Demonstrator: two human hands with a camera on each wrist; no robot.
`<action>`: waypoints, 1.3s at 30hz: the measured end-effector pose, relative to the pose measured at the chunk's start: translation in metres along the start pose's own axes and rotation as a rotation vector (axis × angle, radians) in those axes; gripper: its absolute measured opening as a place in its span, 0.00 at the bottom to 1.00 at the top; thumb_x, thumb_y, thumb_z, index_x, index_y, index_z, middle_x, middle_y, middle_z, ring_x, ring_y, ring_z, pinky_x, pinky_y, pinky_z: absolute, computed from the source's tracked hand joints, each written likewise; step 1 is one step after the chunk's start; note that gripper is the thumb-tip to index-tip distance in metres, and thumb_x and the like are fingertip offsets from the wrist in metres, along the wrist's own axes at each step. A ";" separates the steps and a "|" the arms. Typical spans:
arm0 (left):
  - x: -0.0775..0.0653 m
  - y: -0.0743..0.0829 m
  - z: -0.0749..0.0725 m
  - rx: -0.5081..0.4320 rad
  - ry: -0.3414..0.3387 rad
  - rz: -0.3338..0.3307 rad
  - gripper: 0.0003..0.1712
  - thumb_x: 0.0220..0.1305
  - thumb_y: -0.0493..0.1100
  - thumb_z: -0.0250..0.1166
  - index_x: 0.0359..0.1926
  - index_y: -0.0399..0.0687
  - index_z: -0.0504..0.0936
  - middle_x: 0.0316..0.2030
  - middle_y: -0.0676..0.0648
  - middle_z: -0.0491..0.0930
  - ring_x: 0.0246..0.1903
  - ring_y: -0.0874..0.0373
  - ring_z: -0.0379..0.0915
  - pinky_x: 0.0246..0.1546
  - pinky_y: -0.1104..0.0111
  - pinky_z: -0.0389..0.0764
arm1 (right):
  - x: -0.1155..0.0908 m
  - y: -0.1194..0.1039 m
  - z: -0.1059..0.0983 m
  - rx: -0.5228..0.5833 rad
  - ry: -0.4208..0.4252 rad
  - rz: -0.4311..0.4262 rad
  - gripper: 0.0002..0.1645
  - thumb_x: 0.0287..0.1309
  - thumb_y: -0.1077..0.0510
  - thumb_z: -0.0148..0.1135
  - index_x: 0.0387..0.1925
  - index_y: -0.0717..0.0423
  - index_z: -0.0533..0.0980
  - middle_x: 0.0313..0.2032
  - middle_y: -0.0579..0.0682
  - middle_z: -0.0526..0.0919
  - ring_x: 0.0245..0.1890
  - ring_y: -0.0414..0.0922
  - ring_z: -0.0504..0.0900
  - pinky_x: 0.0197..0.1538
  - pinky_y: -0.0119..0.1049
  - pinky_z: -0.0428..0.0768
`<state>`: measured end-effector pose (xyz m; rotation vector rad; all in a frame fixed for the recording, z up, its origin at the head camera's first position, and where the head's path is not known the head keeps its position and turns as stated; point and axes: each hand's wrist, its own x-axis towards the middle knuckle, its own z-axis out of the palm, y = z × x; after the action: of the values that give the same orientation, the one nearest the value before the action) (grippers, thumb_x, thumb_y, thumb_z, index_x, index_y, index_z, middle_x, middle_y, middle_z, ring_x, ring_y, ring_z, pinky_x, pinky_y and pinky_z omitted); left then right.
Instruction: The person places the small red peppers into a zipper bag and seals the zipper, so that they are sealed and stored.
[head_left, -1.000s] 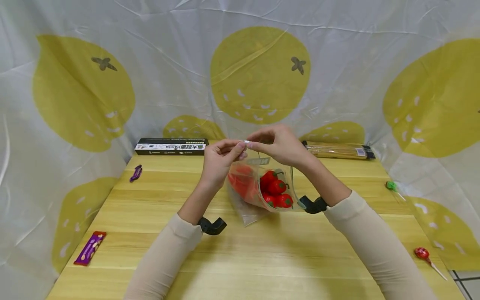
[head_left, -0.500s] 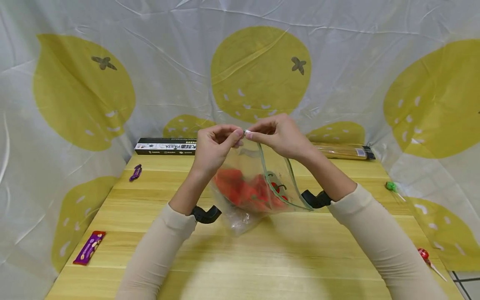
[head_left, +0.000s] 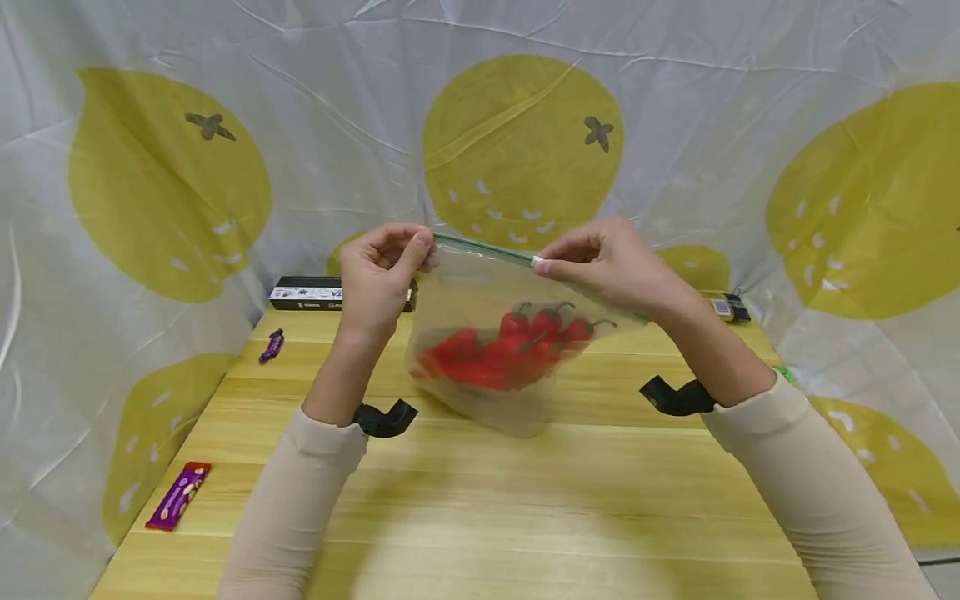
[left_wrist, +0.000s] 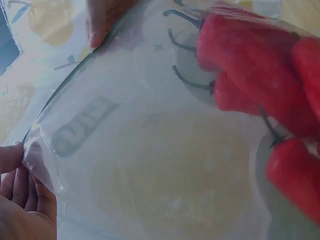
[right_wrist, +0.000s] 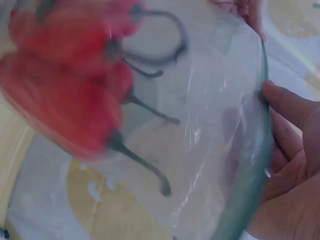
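A clear zip bag (head_left: 459, 293) with a green zip strip hangs between both hands over the table. Red peppers (head_left: 513, 346) with curved green stems lie in its lower part. At the bag's upper left corner, my left hand (head_left: 375, 275) pinches the end of the strip between thumb and fingers. My right hand (head_left: 618, 267) pinches the white slider (head_left: 537, 261) partway along the strip. The left wrist view shows printed lettering (left_wrist: 82, 127) on the bag near the zip. In the right wrist view, thumb and fingers grip the green edge (right_wrist: 265, 145).
Behind the left hand, a black-and-white pasta box (head_left: 303, 293) stands at the table's back. A bundle with a dark end (head_left: 731, 307) shows past the right forearm. Purple candy (head_left: 272, 346) and a purple-red bar (head_left: 178, 497) lie on the left. Printed cloth (head_left: 337, 125) hangs behind.
My hands, close together before, have moved apart. The right hand has carried the slider rightward along the zip strip, and a stretch of strip behind it is pressed together. The bag is spread wider.
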<state>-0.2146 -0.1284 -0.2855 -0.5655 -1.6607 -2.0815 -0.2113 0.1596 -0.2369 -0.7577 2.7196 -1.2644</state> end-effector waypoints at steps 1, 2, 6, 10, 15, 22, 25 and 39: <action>-0.001 0.001 -0.003 -0.015 0.014 0.011 0.08 0.58 0.35 0.70 0.35 0.33 0.84 0.25 0.45 0.83 0.25 0.56 0.79 0.31 0.69 0.84 | -0.003 0.002 -0.003 -0.001 0.001 0.004 0.14 0.57 0.38 0.65 0.41 0.36 0.84 0.41 0.40 0.86 0.41 0.39 0.83 0.45 0.43 0.81; -0.001 0.001 -0.006 -0.029 0.025 0.019 0.07 0.58 0.34 0.69 0.35 0.32 0.84 0.25 0.45 0.83 0.25 0.56 0.79 0.32 0.69 0.84 | -0.005 0.004 -0.006 -0.002 0.004 0.011 0.15 0.57 0.38 0.65 0.41 0.37 0.84 0.41 0.40 0.86 0.41 0.39 0.83 0.45 0.43 0.81; -0.006 0.002 -0.017 -0.040 0.060 0.030 0.08 0.58 0.34 0.69 0.35 0.30 0.83 0.25 0.45 0.83 0.26 0.56 0.80 0.33 0.69 0.84 | -0.016 0.013 -0.017 -0.024 0.035 0.046 0.16 0.58 0.37 0.64 0.42 0.38 0.84 0.43 0.42 0.85 0.42 0.41 0.81 0.45 0.41 0.80; -0.009 0.001 -0.030 -0.068 0.120 0.039 0.08 0.58 0.34 0.69 0.35 0.30 0.83 0.26 0.45 0.83 0.25 0.56 0.80 0.32 0.70 0.83 | -0.029 0.022 -0.028 -0.066 0.086 0.081 0.17 0.58 0.37 0.64 0.43 0.38 0.84 0.43 0.42 0.85 0.42 0.41 0.79 0.42 0.37 0.79; -0.012 -0.004 -0.039 -0.072 0.146 0.073 0.06 0.59 0.33 0.68 0.34 0.30 0.83 0.26 0.45 0.82 0.25 0.57 0.79 0.31 0.71 0.83 | -0.042 0.031 -0.039 -0.101 0.131 0.119 0.17 0.58 0.36 0.63 0.43 0.38 0.84 0.44 0.43 0.85 0.44 0.39 0.78 0.43 0.35 0.78; -0.020 -0.018 -0.024 -0.147 0.088 0.082 0.02 0.62 0.31 0.64 0.35 0.35 0.83 0.28 0.47 0.81 0.27 0.57 0.81 0.35 0.70 0.83 | -0.047 0.037 -0.033 -0.162 0.146 0.108 0.16 0.61 0.37 0.61 0.43 0.39 0.82 0.39 0.44 0.85 0.42 0.40 0.79 0.44 0.39 0.75; -0.024 -0.023 -0.014 -0.144 0.059 0.088 0.02 0.62 0.32 0.64 0.35 0.37 0.83 0.29 0.48 0.82 0.28 0.58 0.81 0.37 0.70 0.83 | -0.042 0.038 -0.022 -0.220 0.112 0.038 0.14 0.61 0.38 0.61 0.42 0.37 0.82 0.37 0.39 0.85 0.39 0.38 0.81 0.45 0.39 0.77; -0.033 -0.034 -0.004 0.090 -0.159 -0.092 0.19 0.62 0.45 0.68 0.52 0.43 0.82 0.45 0.47 0.84 0.48 0.49 0.78 0.50 0.68 0.80 | -0.010 0.011 0.037 -0.180 0.104 -0.283 0.08 0.63 0.51 0.64 0.39 0.46 0.85 0.33 0.38 0.86 0.28 0.35 0.78 0.30 0.33 0.77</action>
<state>-0.2064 -0.1231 -0.3317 -0.6510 -1.8920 -2.0596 -0.1976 0.1437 -0.2712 -1.1623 2.9202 -1.1423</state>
